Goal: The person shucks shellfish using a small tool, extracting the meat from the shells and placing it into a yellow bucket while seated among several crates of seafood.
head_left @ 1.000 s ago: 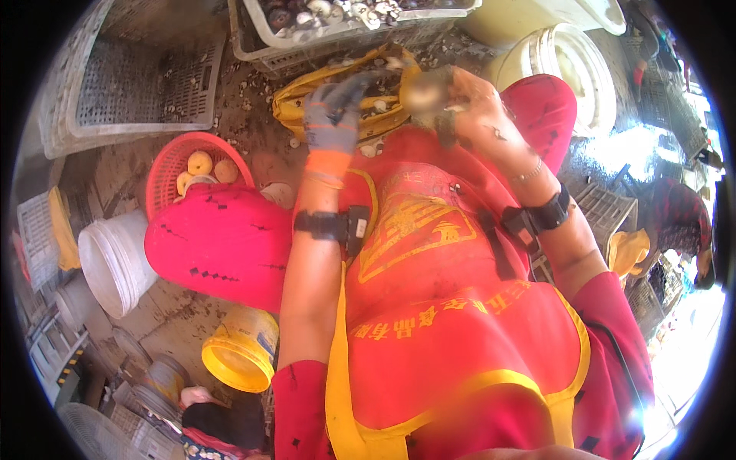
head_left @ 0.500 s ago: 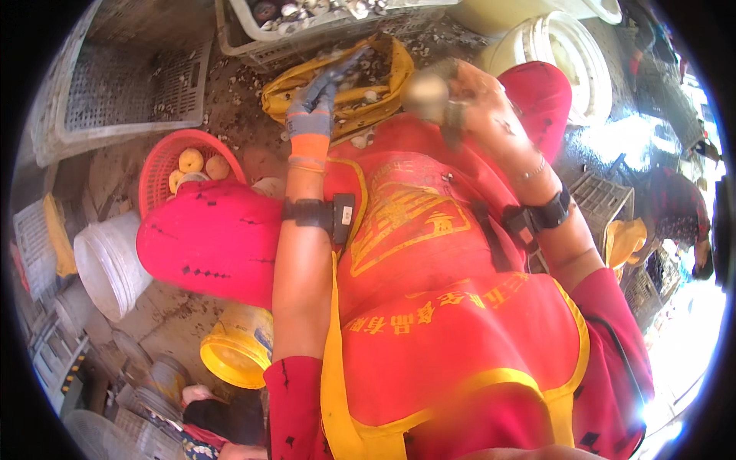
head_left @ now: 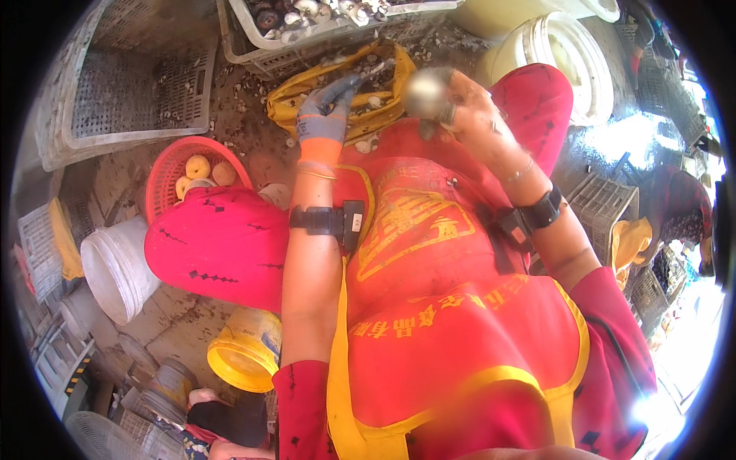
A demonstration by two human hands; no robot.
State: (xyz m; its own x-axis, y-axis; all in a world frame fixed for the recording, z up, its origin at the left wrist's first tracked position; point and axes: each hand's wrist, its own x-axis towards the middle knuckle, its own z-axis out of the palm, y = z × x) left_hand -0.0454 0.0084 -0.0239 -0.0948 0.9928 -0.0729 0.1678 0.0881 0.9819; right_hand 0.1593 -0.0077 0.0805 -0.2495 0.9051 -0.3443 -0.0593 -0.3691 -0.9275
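Note:
My left hand point(head_left: 328, 111), in a grey glove with an orange cuff, is pinched over a yellow-rimmed bag point(head_left: 287, 100). Something thin and pale seems to stick out past its fingertips, too small to make out. Bare and curled, my right hand point(head_left: 471, 107) grips a round pale-ended thing point(head_left: 427, 93) at the bag's right side. Blur hides what kind of thing that is. Small shells point(head_left: 374, 101) and dark bits lie inside the bag, in front of my red apron point(head_left: 414, 230).
Shells fill a crate point(head_left: 264, 42) beyond the bag. A grey crate point(head_left: 138, 126) stands far left, near a red basket point(head_left: 165, 172) with round yellowish pieces. White buckets point(head_left: 115, 268) point(head_left: 567, 69) flank me; a yellow bucket point(head_left: 238, 353) lies lower left. Another person point(head_left: 230, 422) sits there.
My left hand has moved slightly right and nearer to me, its fingers drawing in from a stretched position. My right hand stays almost in place with its round-ended thing. The view has shifted slightly.

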